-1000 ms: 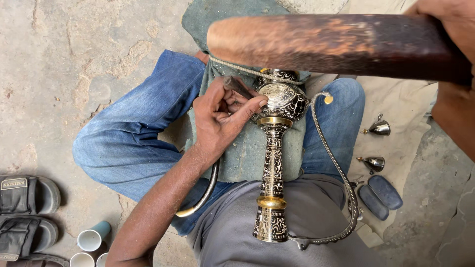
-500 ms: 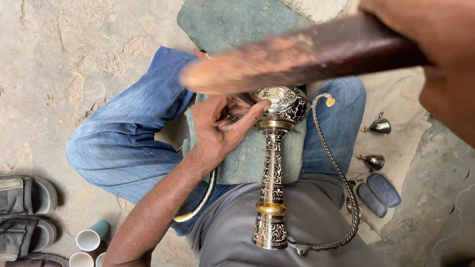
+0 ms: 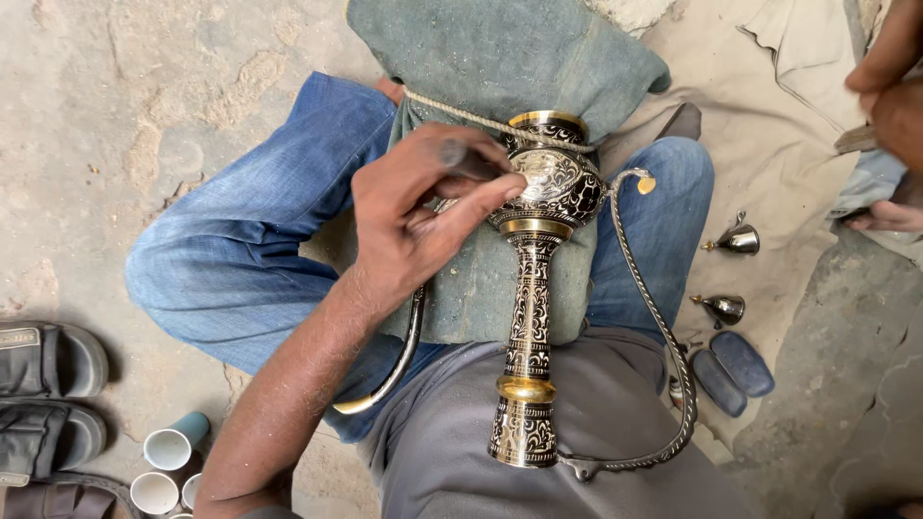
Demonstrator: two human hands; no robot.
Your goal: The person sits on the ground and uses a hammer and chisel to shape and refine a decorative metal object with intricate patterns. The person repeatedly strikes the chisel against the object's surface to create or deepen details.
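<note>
Under the left hand [image 3: 423, 216] fingertips, ornate black-and-gold brass vase [image 3: 532, 288] on grey-green cushion [image 3: 481, 288], fingers pinched on small dark tool [image 3: 469, 161], right hand [image 3: 889, 86] at frame edge, grip perhaps closed, unclear.

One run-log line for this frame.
left hand: pressing small tool onto engraved brass vase | vase: lying on green cushion across lap | right hand: raised at frame edge, contents unclear
</note>
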